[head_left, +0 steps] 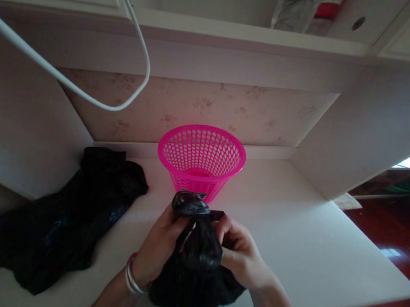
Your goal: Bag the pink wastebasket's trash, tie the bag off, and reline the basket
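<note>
A black plastic bag [199,275] is bunched up between my two hands, in front of a pink basket. My left hand [164,242] is closed around the gathered neck of the bag, its fingertips partly hidden by the plastic. On the other side, my right hand [237,249] pinches a strip of the same bag between thumb and fingers. The pink perforated basket [199,177] stands upright just beyond the bag, its wide mouth tilted into view and nothing visible inside.
Another black plastic bag [62,221] lies crumpled on the white tabletop [284,240] at the left. A white cable [86,96] loops down at upper left. Side panels enclose the table, and a shelf [218,28] with a clear package [295,11] runs above.
</note>
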`<control>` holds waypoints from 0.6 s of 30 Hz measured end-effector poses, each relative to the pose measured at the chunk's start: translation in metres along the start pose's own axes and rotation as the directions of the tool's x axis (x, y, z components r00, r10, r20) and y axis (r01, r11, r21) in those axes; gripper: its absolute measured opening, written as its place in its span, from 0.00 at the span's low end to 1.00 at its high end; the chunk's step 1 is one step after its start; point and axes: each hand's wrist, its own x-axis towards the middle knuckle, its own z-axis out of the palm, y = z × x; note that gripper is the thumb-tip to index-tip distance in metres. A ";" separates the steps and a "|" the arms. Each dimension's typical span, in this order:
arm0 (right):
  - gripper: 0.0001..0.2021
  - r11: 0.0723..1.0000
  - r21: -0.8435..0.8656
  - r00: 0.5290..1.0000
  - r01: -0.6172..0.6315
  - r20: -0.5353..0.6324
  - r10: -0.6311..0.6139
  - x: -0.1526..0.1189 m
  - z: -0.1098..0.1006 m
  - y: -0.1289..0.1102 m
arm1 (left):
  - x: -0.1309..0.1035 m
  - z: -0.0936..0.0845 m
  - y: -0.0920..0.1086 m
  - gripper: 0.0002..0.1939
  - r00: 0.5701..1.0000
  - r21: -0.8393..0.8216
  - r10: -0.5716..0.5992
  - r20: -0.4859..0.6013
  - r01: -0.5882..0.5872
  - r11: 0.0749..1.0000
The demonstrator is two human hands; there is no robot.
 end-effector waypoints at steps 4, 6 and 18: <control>0.03 0.944 -0.305 0.976 0.127 0.210 -0.063 0.000 0.006 -0.011 | 0.003 -0.002 -0.004 0.10 0.996 0.084 0.092 -0.019 -0.090 0.992; 0.04 0.898 -0.420 0.981 0.131 0.185 -0.056 0.001 0.010 -0.013 | 0.003 -0.004 -0.005 0.08 0.990 0.159 0.138 0.039 -0.143 0.977; 0.03 0.832 -0.552 0.981 0.055 -0.124 -0.147 0.012 0.016 -0.006 | -0.004 -0.024 -0.002 0.18 0.860 0.252 -0.071 0.505 -0.069 0.965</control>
